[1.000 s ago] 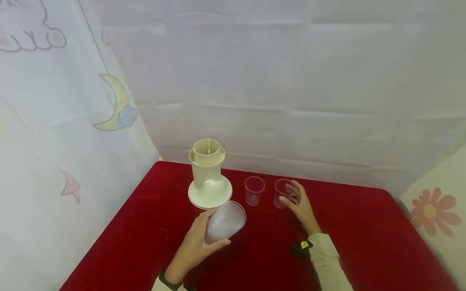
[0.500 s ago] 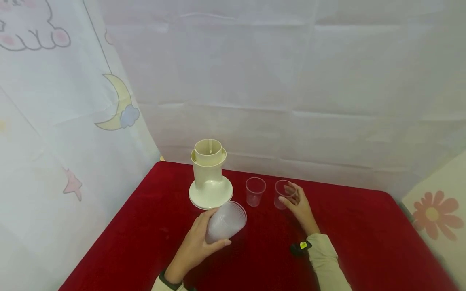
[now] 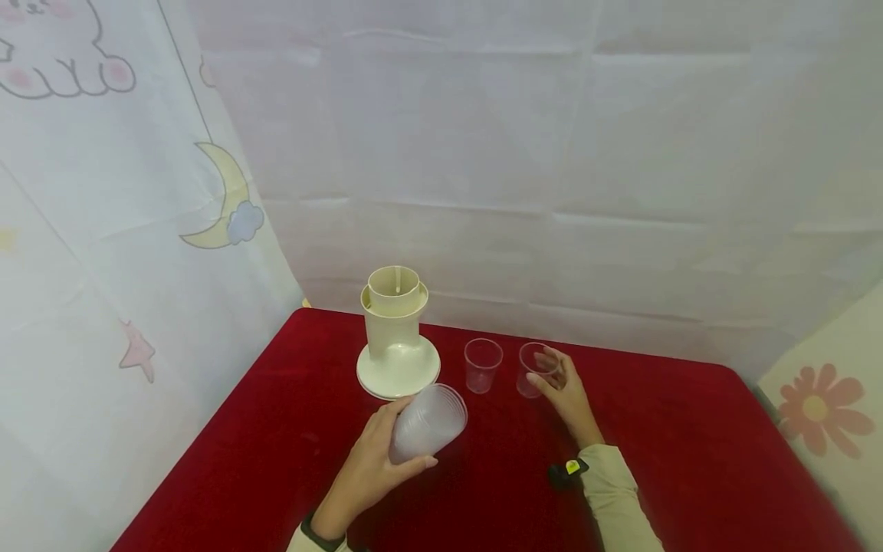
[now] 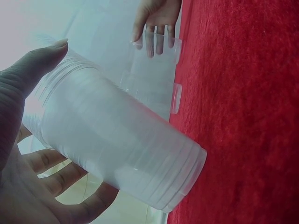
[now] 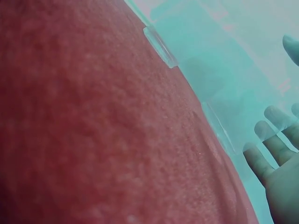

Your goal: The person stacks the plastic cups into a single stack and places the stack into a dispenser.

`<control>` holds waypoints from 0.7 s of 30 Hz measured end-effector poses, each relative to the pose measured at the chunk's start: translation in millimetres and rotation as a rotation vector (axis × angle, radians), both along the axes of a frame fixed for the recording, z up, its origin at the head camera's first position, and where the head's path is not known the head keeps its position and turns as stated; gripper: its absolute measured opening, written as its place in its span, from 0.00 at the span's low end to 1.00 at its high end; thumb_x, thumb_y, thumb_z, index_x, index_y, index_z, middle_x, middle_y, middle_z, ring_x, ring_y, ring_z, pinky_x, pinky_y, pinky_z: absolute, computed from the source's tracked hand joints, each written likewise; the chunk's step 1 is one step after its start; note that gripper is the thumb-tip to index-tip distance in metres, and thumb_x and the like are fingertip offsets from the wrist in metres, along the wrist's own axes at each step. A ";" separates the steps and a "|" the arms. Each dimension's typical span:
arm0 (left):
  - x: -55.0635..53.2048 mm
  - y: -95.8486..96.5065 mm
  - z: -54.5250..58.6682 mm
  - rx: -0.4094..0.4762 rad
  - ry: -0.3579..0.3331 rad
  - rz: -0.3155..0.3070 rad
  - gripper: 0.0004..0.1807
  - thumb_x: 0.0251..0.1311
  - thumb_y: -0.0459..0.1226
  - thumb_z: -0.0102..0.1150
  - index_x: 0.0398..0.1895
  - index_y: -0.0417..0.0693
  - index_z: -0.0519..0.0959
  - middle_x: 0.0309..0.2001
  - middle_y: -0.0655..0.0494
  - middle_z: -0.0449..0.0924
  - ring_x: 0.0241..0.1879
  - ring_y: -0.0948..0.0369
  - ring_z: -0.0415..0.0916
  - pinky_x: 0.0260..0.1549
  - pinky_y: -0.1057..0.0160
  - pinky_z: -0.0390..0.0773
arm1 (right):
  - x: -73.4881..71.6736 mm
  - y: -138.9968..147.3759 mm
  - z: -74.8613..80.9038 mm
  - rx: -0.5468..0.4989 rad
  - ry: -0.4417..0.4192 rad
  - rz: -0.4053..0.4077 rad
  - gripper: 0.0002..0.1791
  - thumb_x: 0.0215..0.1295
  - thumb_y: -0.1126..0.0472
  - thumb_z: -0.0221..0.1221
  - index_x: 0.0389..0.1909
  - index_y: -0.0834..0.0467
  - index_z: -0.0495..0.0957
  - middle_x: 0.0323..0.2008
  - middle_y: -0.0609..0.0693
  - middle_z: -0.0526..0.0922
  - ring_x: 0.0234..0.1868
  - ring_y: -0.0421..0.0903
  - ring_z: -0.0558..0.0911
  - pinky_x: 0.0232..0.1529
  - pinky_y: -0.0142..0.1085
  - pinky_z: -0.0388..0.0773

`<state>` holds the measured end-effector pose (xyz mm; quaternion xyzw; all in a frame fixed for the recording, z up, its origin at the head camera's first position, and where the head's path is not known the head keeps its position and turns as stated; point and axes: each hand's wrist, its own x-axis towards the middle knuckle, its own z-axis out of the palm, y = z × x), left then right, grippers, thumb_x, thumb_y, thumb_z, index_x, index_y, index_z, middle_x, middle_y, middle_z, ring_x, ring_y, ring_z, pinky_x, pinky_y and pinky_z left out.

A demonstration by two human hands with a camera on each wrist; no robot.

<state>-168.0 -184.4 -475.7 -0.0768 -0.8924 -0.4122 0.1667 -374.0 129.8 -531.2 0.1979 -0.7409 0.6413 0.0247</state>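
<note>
The tilted cup stack (image 3: pixel 428 422) was gripped by the left hand (image 3: pixel 369 461); it could have been dropped through a loosened hold. The end cup (image 3: pixel 527 366), upright on the surface (image 3: pixel 704 452), was flanked by the right hand (image 3: pixel 569 395), its grip unclear; toppling was risked by any nudge.

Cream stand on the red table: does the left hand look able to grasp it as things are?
Probably not: the left hand has its grip filled by the stack of clear cups. With that set down, nothing else seems to lie between the hand and the cream stand.
</note>
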 end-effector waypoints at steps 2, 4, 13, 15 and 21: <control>1.4 0.0 -1.1 0.000 -0.002 0.003 0.45 0.47 0.58 0.76 0.69 0.65 0.66 0.59 0.65 0.71 0.55 0.64 0.69 0.46 0.54 0.78 | -0.1 0.4 -3.3 -0.003 0.003 0.001 0.38 0.68 0.61 0.64 0.73 0.61 0.56 0.68 0.59 0.70 0.68 0.56 0.69 0.62 0.31 0.66; 2.5 0.1 -2.2 0.001 -0.001 0.001 0.45 0.47 0.56 0.77 0.69 0.64 0.66 0.59 0.65 0.72 0.55 0.64 0.69 0.46 0.54 0.78 | 0.8 0.5 -4.5 -0.011 0.003 -0.001 0.37 0.68 0.62 0.64 0.73 0.61 0.56 0.68 0.60 0.70 0.68 0.58 0.69 0.61 0.31 0.67; 1.2 -0.2 -3.1 -0.031 0.037 0.001 0.46 0.46 0.55 0.78 0.70 0.61 0.66 0.59 0.64 0.72 0.55 0.64 0.69 0.47 0.53 0.78 | 16.4 -1.0 21.9 -0.029 0.018 0.007 0.36 0.69 0.66 0.61 0.73 0.65 0.56 0.67 0.67 0.68 0.65 0.63 0.69 0.58 0.26 0.68; 0.2 -0.1 -2.2 -0.034 0.037 -0.001 0.46 0.46 0.55 0.77 0.70 0.61 0.66 0.59 0.64 0.72 0.55 0.64 0.69 0.47 0.53 0.78 | 20.7 -1.1 29.7 -0.026 0.025 0.006 0.36 0.69 0.66 0.61 0.73 0.66 0.55 0.67 0.68 0.68 0.64 0.58 0.72 0.58 0.25 0.68; -1.9 0.8 -0.5 -0.025 0.023 -0.004 0.46 0.46 0.52 0.78 0.70 0.61 0.66 0.59 0.64 0.72 0.56 0.64 0.69 0.48 0.52 0.78 | 25.4 -0.7 41.4 -0.051 0.034 0.023 0.37 0.69 0.67 0.61 0.73 0.66 0.54 0.68 0.67 0.67 0.59 0.41 0.75 0.58 0.24 0.68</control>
